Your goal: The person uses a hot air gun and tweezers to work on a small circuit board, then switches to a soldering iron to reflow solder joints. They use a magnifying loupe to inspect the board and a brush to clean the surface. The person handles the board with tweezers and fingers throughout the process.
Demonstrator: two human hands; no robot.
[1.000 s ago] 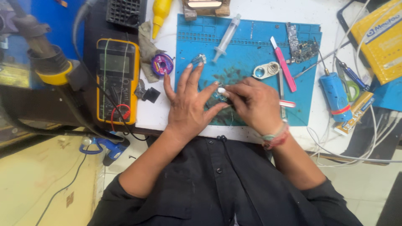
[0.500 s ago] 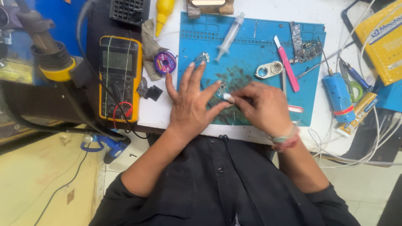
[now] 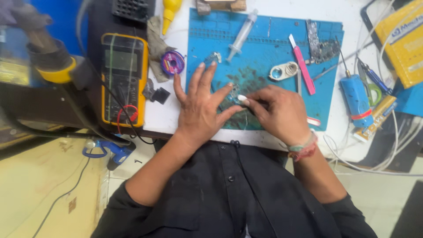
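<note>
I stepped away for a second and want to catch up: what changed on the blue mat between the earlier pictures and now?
Very little. The left hand stays spread flat on the blue mat, pinning the small part. The right hand has edged slightly right, fingertips still pinched at that part. Nothing was picked up or let go. The syringe, pink tool and yellow multimeter lie as before.

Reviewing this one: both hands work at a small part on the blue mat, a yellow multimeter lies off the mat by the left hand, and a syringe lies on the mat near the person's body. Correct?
Not quite. In the head view the syringe lies at the far edge of the blue mat, away from the body. The rest stands: left hand and right hand meet over a small part, and the yellow multimeter lies off the mat on the left.
</note>
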